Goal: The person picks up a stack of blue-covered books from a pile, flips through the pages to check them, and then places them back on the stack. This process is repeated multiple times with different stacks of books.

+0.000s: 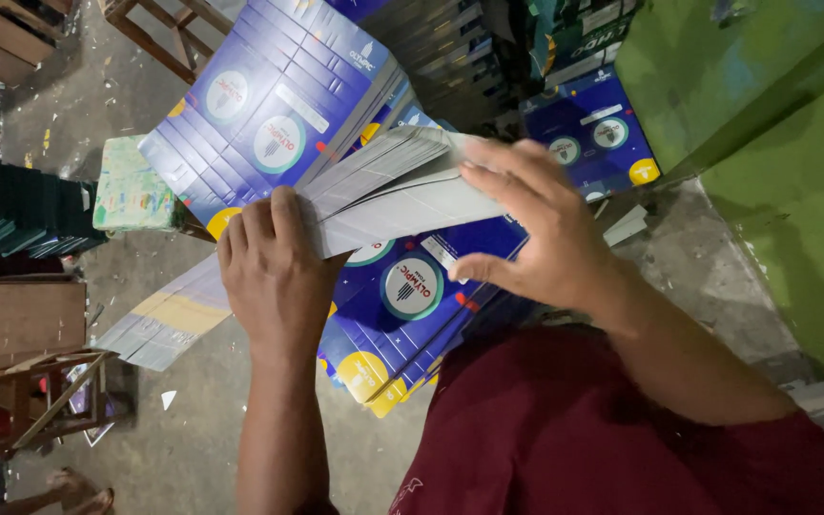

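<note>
You see two hands: your left hand [274, 277] and your right hand [536, 229]. Between them sits one fanned bundle of grey card sheets [393, 186]; the sheets are too many and too thin to count. Blue printed sheets lie in three visible stacks: one upper stack [278, 105], one lower stack [412, 315], one far stack [588, 133]. One pale green wrapped bundle [131, 186] lies at left. One loose flat sheet [169, 319] lies on the floor. One wooden frame [40, 401] stands at lower left.
</note>
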